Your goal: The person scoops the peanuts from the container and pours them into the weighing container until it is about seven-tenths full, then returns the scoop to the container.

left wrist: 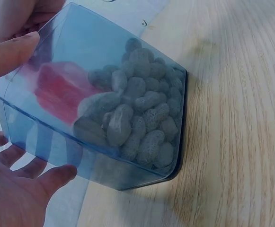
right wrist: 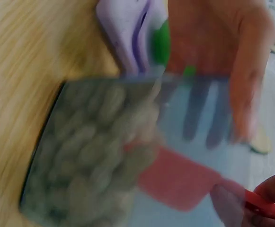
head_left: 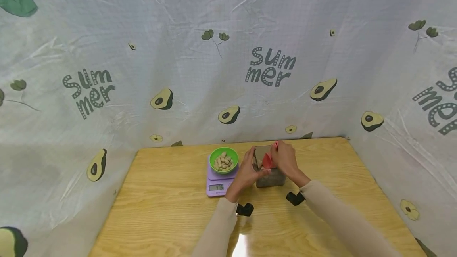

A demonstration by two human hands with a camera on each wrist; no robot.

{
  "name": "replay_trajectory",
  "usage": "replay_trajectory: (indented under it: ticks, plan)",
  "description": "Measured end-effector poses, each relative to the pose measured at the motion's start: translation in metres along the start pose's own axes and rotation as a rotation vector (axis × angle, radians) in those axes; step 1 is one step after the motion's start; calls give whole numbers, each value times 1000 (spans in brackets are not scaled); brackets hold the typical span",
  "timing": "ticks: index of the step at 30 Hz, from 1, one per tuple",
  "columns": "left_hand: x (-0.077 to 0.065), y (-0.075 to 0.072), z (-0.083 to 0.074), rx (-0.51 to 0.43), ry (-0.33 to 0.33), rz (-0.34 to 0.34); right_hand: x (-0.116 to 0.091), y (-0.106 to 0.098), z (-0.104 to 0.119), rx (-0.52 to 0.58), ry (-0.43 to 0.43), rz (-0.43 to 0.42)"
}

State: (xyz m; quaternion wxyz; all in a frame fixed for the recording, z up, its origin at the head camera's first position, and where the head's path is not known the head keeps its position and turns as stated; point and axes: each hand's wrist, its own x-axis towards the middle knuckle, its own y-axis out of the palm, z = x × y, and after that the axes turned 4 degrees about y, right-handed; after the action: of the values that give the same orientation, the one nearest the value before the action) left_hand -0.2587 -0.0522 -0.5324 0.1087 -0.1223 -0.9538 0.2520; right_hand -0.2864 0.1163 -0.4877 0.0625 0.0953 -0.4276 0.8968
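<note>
A clear plastic container (head_left: 270, 180) stands on the table, its lower part filled with unshelled peanuts (left wrist: 146, 113). My left hand (head_left: 247, 173) grips it near the rim, the thumb on the near wall and the fingers spread along the left wall. My right hand (head_left: 286, 158) holds a red scoop (right wrist: 180, 177) by its handle, above the container's right side. The scoop's blade is down inside the container, its tip among the peanuts. In the left wrist view the blade shows through the bluish wall.
Left of the container is a lilac kitchen scale (head_left: 212, 180) with a lit display. On it sits a green bowl (head_left: 213, 154) holding peanuts. The wooden table (head_left: 160, 201) ends at a printed cloth backdrop (head_left: 192, 90) behind and beside it.
</note>
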Motion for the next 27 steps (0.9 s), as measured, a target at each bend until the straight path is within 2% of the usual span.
replay_trajectory:
  ticks: [3,7,9,12,15,21,25,27]
  plan:
    - [1,-1,-1,-3,4,-9,1,0,3,32,-24,24]
    - [0,-1,0,-15,-5,-10,-1,-4,2,103,85,8]
    - [0,0,0,-16,-9,-6,-3,-4,-1,102,109,-12]
    - [0,1,-2,-15,-2,2,-5,-1,-2,71,49,-22]
    - [1,3,-2,-5,5,5,-5,3,3,35,-32,6]
    - [2,5,-2,-9,0,-6,-3,-6,4,62,54,43]
    - [2,4,-2,-14,-7,-3,-4,-6,2,74,52,50]
    - [3,4,-2,-11,-9,-7,-3,-6,2,88,79,77]
